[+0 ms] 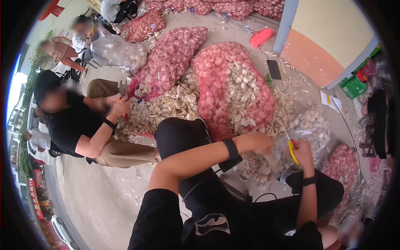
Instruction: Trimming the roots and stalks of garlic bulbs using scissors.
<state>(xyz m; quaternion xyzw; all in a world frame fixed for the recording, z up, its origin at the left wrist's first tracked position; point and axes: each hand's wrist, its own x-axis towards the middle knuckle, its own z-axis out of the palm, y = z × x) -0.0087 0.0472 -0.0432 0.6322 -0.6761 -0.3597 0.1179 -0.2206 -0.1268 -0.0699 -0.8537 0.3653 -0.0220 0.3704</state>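
My right hand (303,155) is closed on a pair of scissors (292,152) with yellow and red handles, blades pointing up and away. Smeared by motion, my left hand (261,143) is just left of the scissors, over a heap of garlic skins and stalk bits (260,168). Whether it holds anything does not show. Beyond it an open red mesh sack (211,89) lies spilling garlic bulbs (243,83). A clear plastic bag (315,127) with trimmed white bulbs stands beyond my right hand.
On my left a seated co-worker (66,116) holds orange-handled scissors beside another garlic sack (173,58). A phone (274,69) lies on the floor near a wall corner (287,29). A smaller mesh sack (341,166) is at my right, with a cable (349,125) nearby.
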